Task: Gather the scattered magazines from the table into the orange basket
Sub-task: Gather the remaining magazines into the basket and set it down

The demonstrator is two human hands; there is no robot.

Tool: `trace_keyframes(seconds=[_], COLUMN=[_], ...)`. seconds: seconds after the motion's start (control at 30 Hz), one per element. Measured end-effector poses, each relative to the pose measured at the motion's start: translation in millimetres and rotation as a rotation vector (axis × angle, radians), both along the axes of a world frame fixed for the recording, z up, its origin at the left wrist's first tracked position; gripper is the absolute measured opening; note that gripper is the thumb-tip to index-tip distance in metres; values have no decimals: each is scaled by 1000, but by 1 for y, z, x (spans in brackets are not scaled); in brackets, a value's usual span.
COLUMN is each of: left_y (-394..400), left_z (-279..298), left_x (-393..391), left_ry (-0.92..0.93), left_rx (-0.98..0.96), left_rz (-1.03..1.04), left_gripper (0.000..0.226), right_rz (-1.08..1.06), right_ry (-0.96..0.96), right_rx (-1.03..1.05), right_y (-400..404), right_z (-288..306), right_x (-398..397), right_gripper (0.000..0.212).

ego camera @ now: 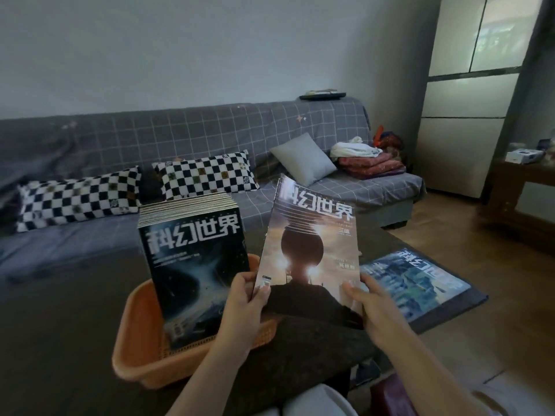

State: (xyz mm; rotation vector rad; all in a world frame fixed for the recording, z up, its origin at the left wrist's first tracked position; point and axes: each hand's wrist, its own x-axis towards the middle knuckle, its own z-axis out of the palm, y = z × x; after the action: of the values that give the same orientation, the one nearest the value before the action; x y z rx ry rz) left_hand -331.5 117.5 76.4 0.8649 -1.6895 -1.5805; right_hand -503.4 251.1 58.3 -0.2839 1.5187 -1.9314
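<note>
From the head view, my left hand [243, 307] and right hand [375, 310] each pinch a bottom corner of a thin, floppy magazine [312, 253], raised beside the stack [192, 265] in the orange basket [135, 334]. Its cover reads 科幻世界. Another magazine [420, 280] lies on the worktop [60, 310].

Readable text: 科幻世界 in big white characters across the top of the dark-cover magazine [192, 265] at frame centre, fronting its stack. Same title, 科幻世界, on the orange-cover magazine [312, 250] right of centre, and on the blue-cover magazine [417, 280] at right. Smaller cover print on all three is too blurred to read.
</note>
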Motion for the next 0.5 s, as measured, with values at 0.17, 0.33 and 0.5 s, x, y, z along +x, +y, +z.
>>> trace_keyframes(seconds=[0.17,0.33,0.5], left_y=[-24,-48,-70], left_z=[13,20,13], left_x=[55,97,115], left_ry=[33,35,74], left_rx=[-3,97,-11], left_rz=[-20,4,145], left_gripper=[32,51,38], right_rz=[145,258,315], right_ry=[18,46,120], right_rx=[-105,-130,-77], right_y=[-33,-69,-101], right_z=[12,14,14], right_x=[33,55,72], right_gripper=[27,31,27])
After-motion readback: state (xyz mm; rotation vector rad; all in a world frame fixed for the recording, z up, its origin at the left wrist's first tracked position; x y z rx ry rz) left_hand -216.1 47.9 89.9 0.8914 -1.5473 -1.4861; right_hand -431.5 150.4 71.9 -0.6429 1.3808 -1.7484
